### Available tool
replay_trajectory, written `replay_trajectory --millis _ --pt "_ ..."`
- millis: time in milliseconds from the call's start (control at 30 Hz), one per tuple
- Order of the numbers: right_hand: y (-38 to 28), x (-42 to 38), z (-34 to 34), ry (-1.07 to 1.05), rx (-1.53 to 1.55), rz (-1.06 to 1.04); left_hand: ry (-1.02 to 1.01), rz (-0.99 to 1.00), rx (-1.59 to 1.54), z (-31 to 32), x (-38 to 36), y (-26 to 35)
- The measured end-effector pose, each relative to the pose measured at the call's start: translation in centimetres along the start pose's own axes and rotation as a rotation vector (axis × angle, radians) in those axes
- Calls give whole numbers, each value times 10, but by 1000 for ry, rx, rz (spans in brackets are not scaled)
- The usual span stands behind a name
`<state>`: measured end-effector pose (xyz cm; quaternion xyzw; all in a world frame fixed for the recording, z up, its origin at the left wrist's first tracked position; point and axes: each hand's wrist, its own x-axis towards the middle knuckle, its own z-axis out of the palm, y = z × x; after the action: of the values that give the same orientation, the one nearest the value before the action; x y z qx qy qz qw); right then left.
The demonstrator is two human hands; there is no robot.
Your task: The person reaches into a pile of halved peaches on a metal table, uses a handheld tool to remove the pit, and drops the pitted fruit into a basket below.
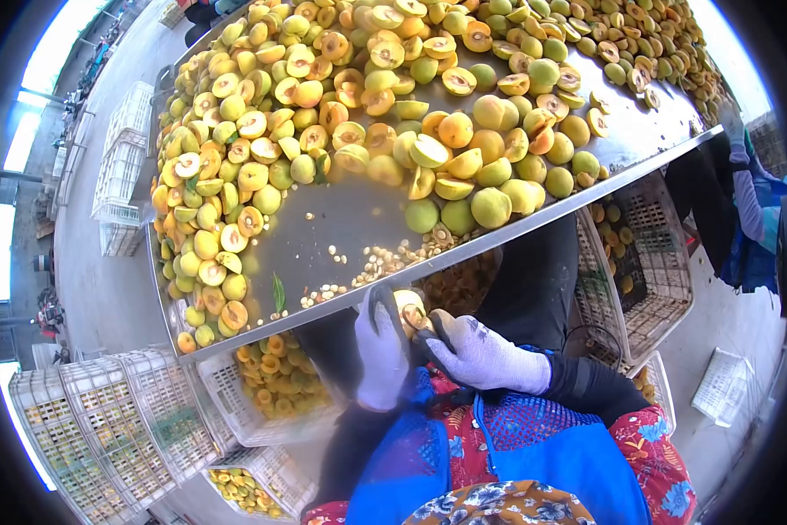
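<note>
My left hand [381, 350], in a pale lilac glove with dark-coated fingers, is closed around a yellow apricot half [408, 303] just below the table's front edge. From the right, my similarly gloved right hand [490, 352] meets it, with fingers pinched together at the fruit. A thin dark curved thing shows between the two hands; what it is I cannot make out. Halved and whole apricots [463, 166] lie heaped on the metal table [315, 232] before me. Pale pits [380, 262] are scattered along the table's near edge, beside a green leaf [278, 293].
Under the table, a crate [236, 398] holds apricot halves; another crate [643, 254] stands to the right. Stacked white crates [105, 429] are at lower left, more crates [122, 149] at upper left. A co-worker's sleeve [748, 206] shows at the right end. A white basket [723, 385] lies on the floor.
</note>
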<state>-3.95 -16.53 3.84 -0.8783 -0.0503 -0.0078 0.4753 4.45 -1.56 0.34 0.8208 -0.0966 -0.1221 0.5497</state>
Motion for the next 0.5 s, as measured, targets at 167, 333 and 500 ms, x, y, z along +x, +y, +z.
replay_trajectory --millis 167,333,500 --pt "-5 10 -23 -438 1337 746 114 141 9 7 -12 24" --pt "23 -6 -5 -685 2319 763 -171 1 -325 6 -8 13" --pt "32 -14 0 -731 2356 796 -319 -33 -397 5 -6 34"
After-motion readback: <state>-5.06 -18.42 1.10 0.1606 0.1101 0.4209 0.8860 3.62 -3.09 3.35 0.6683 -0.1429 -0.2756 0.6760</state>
